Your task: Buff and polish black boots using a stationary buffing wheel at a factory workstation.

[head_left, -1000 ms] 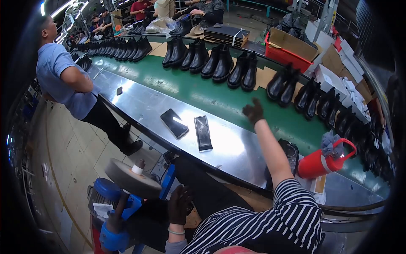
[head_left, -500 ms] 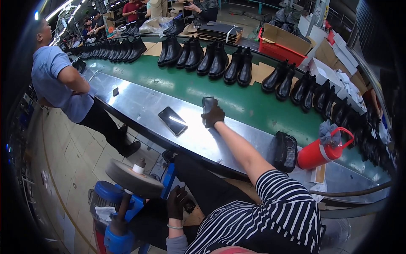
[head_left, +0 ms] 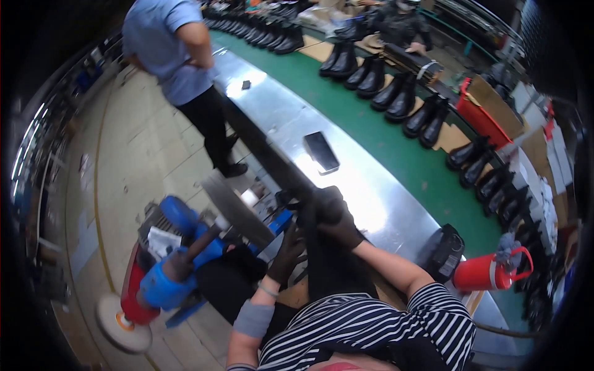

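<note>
My right hand [head_left: 341, 231], in a dark glove, is closed at the near edge of the metal bench, against a dark rounded thing [head_left: 329, 203]. Blur and the black trousers behind it hide what that thing is. Just to the left and lower, over my lap, is my gloved left hand [head_left: 288, 255]. Its fingers point up toward the same dark mass, and I cannot tell whether they grip it. A dark phone [head_left: 321, 152] lies on the metal bench [head_left: 371, 196] beyond my hands.
Left of my legs stands a blue machine [head_left: 162, 281] with a grey wheel [head_left: 235, 207] and a pale wheel [head_left: 125, 323]. Black boots [head_left: 399, 99] line the green belt [head_left: 427, 185]. A black case [head_left: 443, 253] and red tumbler [head_left: 482, 273] stand right. A person [head_left: 173, 55] stands left.
My right hand has drawn back from the far side of the bench to my lap, near my left hand. My left hand has risen slightly. The view has turned left and down.
</note>
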A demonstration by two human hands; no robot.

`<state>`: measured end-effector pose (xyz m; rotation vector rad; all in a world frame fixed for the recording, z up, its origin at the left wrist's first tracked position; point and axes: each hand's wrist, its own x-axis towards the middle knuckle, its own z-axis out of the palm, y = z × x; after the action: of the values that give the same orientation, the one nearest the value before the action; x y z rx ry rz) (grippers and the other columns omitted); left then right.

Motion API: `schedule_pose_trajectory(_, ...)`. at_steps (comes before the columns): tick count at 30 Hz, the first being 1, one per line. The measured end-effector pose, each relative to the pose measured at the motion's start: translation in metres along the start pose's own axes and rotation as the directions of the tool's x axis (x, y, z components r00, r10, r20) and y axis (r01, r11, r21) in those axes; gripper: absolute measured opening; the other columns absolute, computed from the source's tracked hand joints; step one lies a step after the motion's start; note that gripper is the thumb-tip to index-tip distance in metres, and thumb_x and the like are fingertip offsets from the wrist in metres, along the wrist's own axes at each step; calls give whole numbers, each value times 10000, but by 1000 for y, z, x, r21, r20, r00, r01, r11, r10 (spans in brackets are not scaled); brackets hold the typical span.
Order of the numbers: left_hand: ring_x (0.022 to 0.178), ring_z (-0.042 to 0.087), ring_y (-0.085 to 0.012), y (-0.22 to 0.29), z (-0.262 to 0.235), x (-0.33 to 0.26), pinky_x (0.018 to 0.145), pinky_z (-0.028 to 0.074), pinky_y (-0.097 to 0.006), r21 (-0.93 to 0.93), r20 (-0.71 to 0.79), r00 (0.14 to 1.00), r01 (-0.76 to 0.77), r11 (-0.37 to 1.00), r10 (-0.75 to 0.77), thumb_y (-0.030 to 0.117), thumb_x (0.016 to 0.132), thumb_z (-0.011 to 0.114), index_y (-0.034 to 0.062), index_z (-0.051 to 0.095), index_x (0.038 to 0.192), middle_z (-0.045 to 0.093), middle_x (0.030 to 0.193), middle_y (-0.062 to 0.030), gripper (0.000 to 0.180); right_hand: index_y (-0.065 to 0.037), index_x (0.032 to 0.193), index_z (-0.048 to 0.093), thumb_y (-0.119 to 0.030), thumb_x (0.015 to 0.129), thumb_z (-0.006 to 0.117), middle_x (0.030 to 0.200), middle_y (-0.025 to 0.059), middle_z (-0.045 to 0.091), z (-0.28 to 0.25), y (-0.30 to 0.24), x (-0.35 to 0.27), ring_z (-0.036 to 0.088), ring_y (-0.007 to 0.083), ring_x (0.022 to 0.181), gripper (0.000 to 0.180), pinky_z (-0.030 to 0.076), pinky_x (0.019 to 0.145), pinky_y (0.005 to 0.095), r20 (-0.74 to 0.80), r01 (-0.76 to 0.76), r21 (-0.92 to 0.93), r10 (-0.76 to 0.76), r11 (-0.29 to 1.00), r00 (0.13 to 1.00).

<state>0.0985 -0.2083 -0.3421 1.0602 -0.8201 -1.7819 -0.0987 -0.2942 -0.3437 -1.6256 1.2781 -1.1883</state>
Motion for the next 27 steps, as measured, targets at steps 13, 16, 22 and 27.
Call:
schedule_pose_trajectory(13, 1194, 473, -246, -94, -67, 22, 861, 489, -481, -501, -215, 975, -56, 863, -62, 235, 827, 701, 196, 406, 1312, 486, 1284, -47, 569, -47, 1041, 469, -221, 653, 728, 904, 200, 640, 138, 37, -49, 643, 368, 885, 498, 510, 759, 430, 342, 42, -95, -7, 995, 940)
schedule_pose_trajectory(16, 1111, 552, -232, -92, -67, 22, 892, 502, -412, -449, -305, 952, -105, 887, -42, 92, 821, 691, 126, 439, 1303, 533, 1232, -69, 545, -51, 1036, 469, -235, 651, 741, 904, 187, 640, 142, 46, -51, 650, 350, 881, 507, 512, 756, 412, 303, 51, -37, -37, 998, 952)
schedule_pose_trajectory(22, 1058, 567, -201, -84, -64, 21, 866, 500, -363, -371, -295, 952, -194, 908, 83, 62, 818, 683, 91, 498, 1240, 567, 1168, -61, 461, -55, 1042, 470, -253, 641, 763, 894, 177, 632, 145, 39, -51, 656, 325, 862, 534, 510, 748, 392, 239, 60, 75, -77, 995, 968)
schedule_pose_trajectory(27, 1026, 581, -191, -90, -71, 25, 832, 508, -358, -344, -285, 954, -194, 919, 95, 96, 792, 715, 83, 522, 1206, 587, 1129, -60, 457, -55, 1049, 470, -251, 644, 764, 891, 171, 628, 144, 31, -52, 655, 329, 854, 537, 509, 744, 386, 211, 75, 43, -82, 996, 974)
